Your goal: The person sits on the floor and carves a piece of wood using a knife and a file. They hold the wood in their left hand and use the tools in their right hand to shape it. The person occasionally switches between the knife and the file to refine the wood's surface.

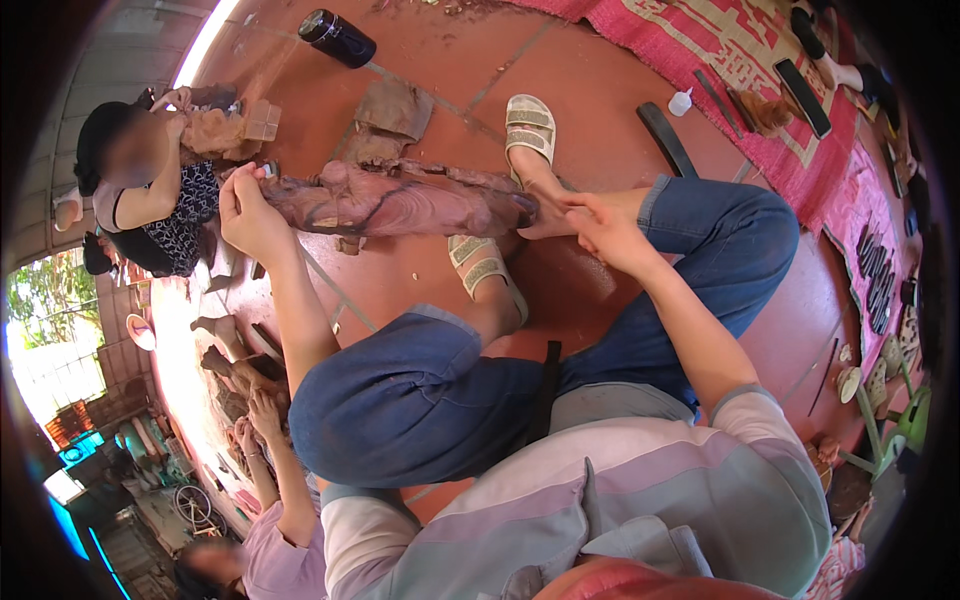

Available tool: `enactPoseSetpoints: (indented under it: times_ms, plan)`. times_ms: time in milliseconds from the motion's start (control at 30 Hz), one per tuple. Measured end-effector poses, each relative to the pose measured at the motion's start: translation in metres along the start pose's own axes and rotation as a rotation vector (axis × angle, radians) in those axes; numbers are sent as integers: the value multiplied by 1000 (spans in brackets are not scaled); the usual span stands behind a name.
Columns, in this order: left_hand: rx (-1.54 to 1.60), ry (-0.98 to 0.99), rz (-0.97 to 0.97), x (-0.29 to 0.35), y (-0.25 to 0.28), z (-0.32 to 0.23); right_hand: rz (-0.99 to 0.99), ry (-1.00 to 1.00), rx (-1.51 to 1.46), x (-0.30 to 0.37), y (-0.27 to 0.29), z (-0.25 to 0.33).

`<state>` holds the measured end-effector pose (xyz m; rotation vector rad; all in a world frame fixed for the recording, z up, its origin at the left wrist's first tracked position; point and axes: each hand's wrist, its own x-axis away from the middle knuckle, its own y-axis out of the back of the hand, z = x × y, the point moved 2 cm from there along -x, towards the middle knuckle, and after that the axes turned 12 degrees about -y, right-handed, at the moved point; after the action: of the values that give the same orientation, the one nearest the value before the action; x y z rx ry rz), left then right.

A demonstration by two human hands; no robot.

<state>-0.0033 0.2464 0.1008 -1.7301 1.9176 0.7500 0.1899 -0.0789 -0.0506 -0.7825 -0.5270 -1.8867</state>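
A long carved piece of reddish-brown wood (410, 203) lies across in front of me, with dark grain lines and curved relief on its surface. My left hand (250, 212) is beside its left end, fingers closed in a pinch. A small pale-blue and white piece (268, 170) shows at those fingertips; its kind cannot be made out. My right hand (608, 232) hovers by my shin, just beyond the carving's dark right end. Its index finger is stretched out and the others are partly bent, with nothing visible in them.
A brown wooden block (393, 110) stands behind the carving. A dark tumbler (337, 38) lies on the tiled floor. On the red mat (680, 60) are a phone (802, 98) and a small white bottle (680, 102). Dark carving tools (876, 275) lie far right. Two people work at left.
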Motion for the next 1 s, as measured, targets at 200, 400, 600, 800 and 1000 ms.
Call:
enactPoseSetpoints:
  times_ms: [200, 400, 600, 800, 1000]
  plan:
    - [-641, -565, 267, -12, 2, 0, 178, 187, -646, -19, 6, -35]
    - [-739, -315, 269, -60, -73, 65, 132, 221, -609, -66, 44, -77]
    - [-994, -296, 996, -74, -108, 51, 165, 322, -641, -57, 49, -70]
    - [-876, -136, 979, -81, -145, 75, 265, 319, -605, -56, 49, -61]
    - [-729, -193, 1052, -72, -126, 50, 439, 278, -610, -28, 24, -16]
